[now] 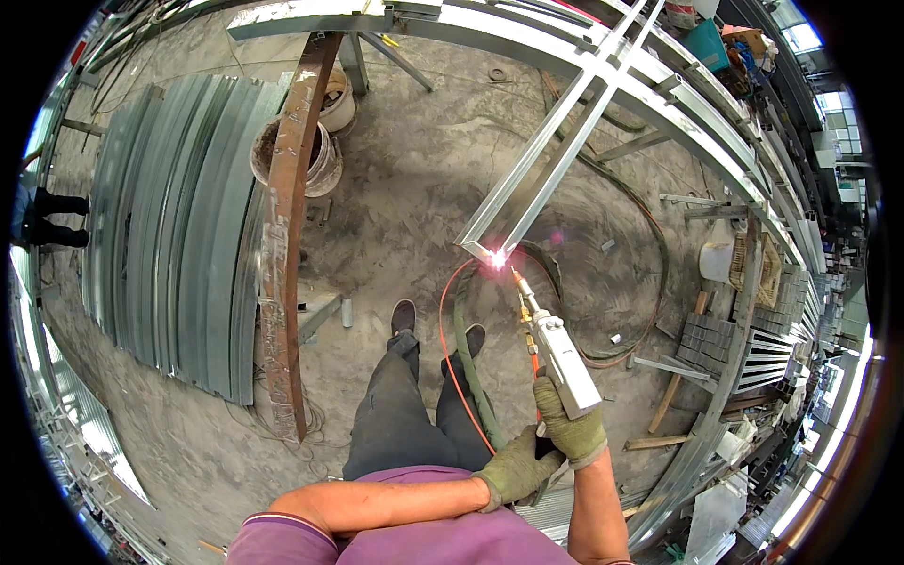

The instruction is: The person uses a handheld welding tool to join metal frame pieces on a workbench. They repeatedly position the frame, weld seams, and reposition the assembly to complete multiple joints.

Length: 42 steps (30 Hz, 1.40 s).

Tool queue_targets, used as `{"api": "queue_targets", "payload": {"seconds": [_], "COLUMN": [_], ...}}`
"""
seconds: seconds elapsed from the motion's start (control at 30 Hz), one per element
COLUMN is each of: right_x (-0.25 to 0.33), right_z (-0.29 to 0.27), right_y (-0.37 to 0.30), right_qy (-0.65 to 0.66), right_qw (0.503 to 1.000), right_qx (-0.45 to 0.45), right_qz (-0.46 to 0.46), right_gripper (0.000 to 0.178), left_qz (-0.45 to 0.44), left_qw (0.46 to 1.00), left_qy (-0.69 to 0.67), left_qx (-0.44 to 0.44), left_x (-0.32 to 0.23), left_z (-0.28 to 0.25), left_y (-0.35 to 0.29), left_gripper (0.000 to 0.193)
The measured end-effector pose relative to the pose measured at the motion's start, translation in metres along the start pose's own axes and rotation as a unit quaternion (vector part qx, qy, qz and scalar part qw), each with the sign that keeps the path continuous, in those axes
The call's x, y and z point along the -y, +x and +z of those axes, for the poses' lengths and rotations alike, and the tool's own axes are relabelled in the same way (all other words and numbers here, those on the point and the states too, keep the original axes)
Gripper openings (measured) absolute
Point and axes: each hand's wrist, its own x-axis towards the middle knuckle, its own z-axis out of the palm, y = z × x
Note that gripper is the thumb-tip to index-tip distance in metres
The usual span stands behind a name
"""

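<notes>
A white handheld welding gun (562, 363) points up and away from me, its narrow nozzle close to a bright pink-white flash (496, 258). That glow sits at the near end of a long, narrow frame of shiny square metal tubes (539, 169). My right hand (573, 429), in a green work glove, is wrapped round the rear of the gun. Just below and left, my gloved left hand (516, 468) is closed at the gun's lower end, its grip partly hidden. An orange hose (443, 315) and a green-sheathed hose (468, 363) loop toward my hands.
Long grey metal sheets (169, 226) lie stacked on the left, beside a rusty brown beam (287, 235) and buckets (325, 155). A metal beam (508, 36) crosses the far side. Hoses curve over the floor; stacked blocks (706, 344) and wood strips stand right. Another person's legs (58, 217) show far left.
</notes>
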Motion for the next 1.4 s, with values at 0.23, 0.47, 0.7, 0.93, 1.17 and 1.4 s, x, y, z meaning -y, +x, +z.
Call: {"api": "queue_targets", "payload": {"seconds": [0.23,0.47,0.7,0.93,1.17,1.4], "right_x": [-0.004,-0.002,0.001,0.005,0.002,0.015], "right_z": [0.001,0.003,0.005,0.008,0.011,0.008], "right_y": [0.002,0.005,0.011,0.017,0.02,0.024], "right_qy": [-0.005,-0.029,-0.046,-0.038,-0.052,-0.048], "right_qw": [0.999,0.999,0.998,0.998,0.998,0.999], "right_qx": [-0.003,0.013,0.021,0.027,-0.007,0.009], "right_qz": [-0.044,-0.031,-0.039,-0.038,-0.023,-0.001], "right_gripper": [0.029,0.028,0.03,0.03,0.022,0.025], "left_qz": [0.034,-0.023,-0.028,-0.011,-0.018,-0.016], "left_qw": [0.999,1.0,0.999,1.0,0.999,0.999], "left_qy": [-0.011,0.004,-0.021,-0.016,-0.025,-0.049], "left_qx": [-0.014,-0.002,-0.004,-0.012,-0.012,0.0], "left_x": [0.015,-0.002,-0.003,0.011,0.0,-0.007], "left_z": [0.006,-0.003,-0.007,-0.006,-0.009,-0.012], "left_y": [0.009,0.003,0.003,0.013,0.01,0.007], "left_gripper": [0.059,0.061,0.064,0.064,0.064,0.063]}}
